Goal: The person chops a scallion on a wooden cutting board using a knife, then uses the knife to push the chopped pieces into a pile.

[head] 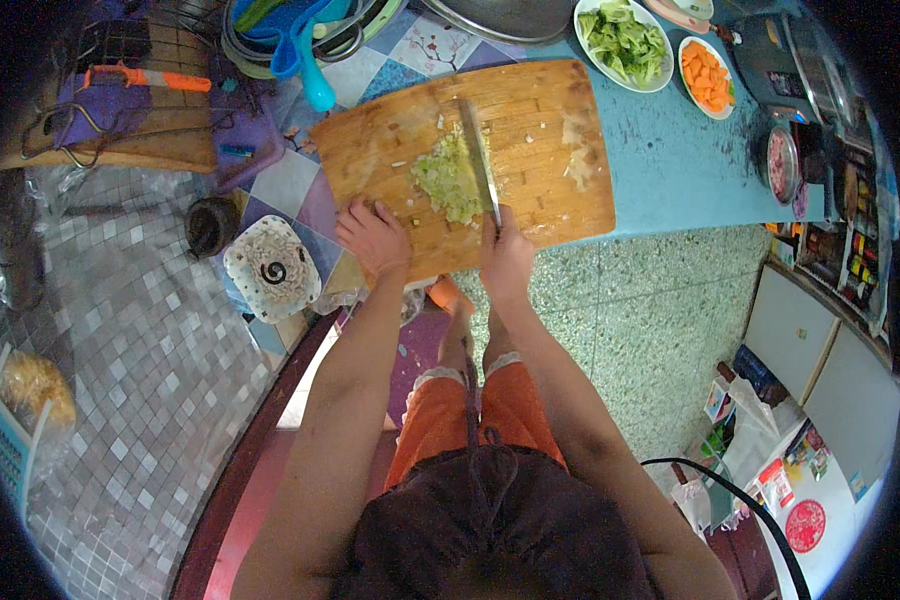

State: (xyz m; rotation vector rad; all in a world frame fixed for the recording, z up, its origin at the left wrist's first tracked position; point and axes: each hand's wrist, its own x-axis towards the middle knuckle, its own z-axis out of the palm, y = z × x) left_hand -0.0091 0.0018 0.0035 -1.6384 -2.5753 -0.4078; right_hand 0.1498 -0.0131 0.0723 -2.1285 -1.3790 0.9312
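Note:
A wooden cutting board lies before me, with a heap of finely chopped pale green vegetable in its middle. My right hand grips the handle of a kitchen knife, probably a cleaver seen along its spine. The blade points away from me at the heap's right side; blur hides its exact contact with the board. My left hand rests on the board's near left corner, fingers slightly spread and holding nothing. Small stray bits lie around the heap.
Beyond the board stand a plate of broccoli, a plate of cut carrots and a metal pan. A bowl of pinkish meat sits far right. At left are a patterned dish, a dark jar and blue plastic baskets.

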